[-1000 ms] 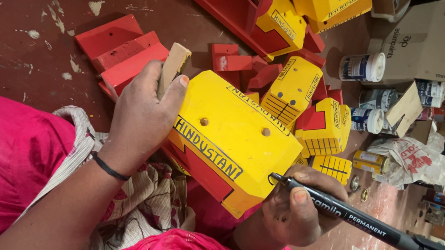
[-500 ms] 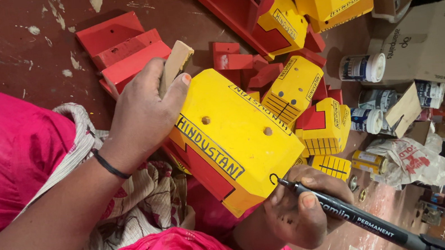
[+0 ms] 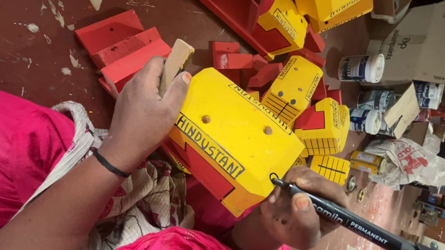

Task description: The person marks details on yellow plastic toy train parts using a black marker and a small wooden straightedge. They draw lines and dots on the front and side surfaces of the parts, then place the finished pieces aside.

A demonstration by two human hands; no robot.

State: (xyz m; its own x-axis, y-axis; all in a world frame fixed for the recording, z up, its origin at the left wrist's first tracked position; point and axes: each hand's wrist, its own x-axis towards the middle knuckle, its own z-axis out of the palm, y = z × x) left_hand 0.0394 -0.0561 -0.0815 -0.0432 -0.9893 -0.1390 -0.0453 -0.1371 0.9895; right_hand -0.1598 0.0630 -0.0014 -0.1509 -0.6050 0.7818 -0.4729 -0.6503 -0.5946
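Observation:
My left hand [image 3: 142, 115] grips the top of a large yellow wooden block [image 3: 236, 140] with red panels and black lettering, propped tilted on my lap. The same hand pinches a small tan wooden piece [image 3: 175, 63] between thumb and fingers. Below it, my right hand [image 3: 293, 218] holds a black permanent marker [image 3: 353, 225]. The marker's tip touches the lower right edge of the yellow block.
Red wooden pieces [image 3: 122, 47] lie on the dark red floor above my left hand. More yellow and red painted blocks [image 3: 297, 85] are piled to the right, with small paint tins [image 3: 362, 68], a cardboard box [image 3: 438, 42] and a crumpled bag [image 3: 413, 161].
Hardly anything has changed. The marker tip stays at the block's lower edge, and both hands keep their grip.

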